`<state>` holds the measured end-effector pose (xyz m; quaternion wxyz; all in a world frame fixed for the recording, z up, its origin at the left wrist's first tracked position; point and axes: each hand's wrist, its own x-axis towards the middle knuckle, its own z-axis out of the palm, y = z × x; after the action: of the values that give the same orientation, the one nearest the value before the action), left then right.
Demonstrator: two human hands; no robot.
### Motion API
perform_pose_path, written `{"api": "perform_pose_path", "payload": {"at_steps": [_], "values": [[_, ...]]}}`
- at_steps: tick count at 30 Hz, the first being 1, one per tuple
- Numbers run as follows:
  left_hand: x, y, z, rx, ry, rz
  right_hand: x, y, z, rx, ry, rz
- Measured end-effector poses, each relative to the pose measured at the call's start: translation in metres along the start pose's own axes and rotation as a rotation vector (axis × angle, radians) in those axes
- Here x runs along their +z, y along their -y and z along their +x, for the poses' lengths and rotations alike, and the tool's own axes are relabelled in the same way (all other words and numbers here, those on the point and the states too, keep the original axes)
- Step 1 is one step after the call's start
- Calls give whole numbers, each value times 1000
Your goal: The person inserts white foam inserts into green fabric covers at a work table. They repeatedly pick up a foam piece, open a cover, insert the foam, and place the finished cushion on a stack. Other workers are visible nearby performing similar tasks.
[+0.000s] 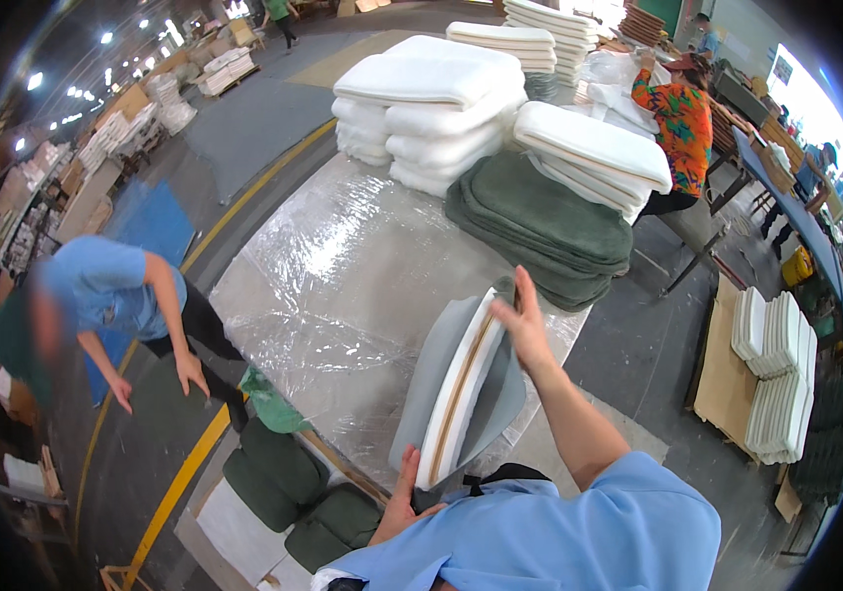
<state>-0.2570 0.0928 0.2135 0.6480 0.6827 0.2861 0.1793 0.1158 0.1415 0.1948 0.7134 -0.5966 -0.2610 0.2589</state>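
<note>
A seat cushion (453, 404) stands on its edge near the front of the plastic-covered table (313, 276). White foam and a thin tan board layer show along its upper edge, with loose grey-green fabric (428, 374) draped down both sides. At the far end, my right hand (528, 330) grips the cushion, its thumb over the top edge and its fingers on the outer side. My left hand (406, 504) holds the near end from the left, partly hidden by my sleeve. Just beyond lies a stack of dark green covers (540, 212).
White foam pads (428, 74) are piled at the table's back, with more pads (594, 148) on the green stack. At left, a co-worker (121, 295) bends over a green piece. Dark green cushions (279, 473) lie below the table. Another person (678, 128) works behind the piles.
</note>
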Motion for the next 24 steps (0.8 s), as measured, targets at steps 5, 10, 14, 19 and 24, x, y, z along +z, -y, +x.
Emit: {"api": "perform_pose_path", "payload": {"at_steps": [5, 10, 14, 19, 24], "values": [[-2, -5, 40, 115, 92, -67, -13, 4, -17, -34, -63, -257], [4, -20, 98, 217, 14, -1, -29, 23, 4, 101, -194, -511], [7, -25, 135, 308, -13, 103, -50, 11, 19, 32, -327, -443], [19, -36, 165, 629, 144, 374, -61, -10, 24, 48, -402, -461], [50, -68, 253, 463, -40, 490, -35, -35, 22, 115, -501, -54]]}}
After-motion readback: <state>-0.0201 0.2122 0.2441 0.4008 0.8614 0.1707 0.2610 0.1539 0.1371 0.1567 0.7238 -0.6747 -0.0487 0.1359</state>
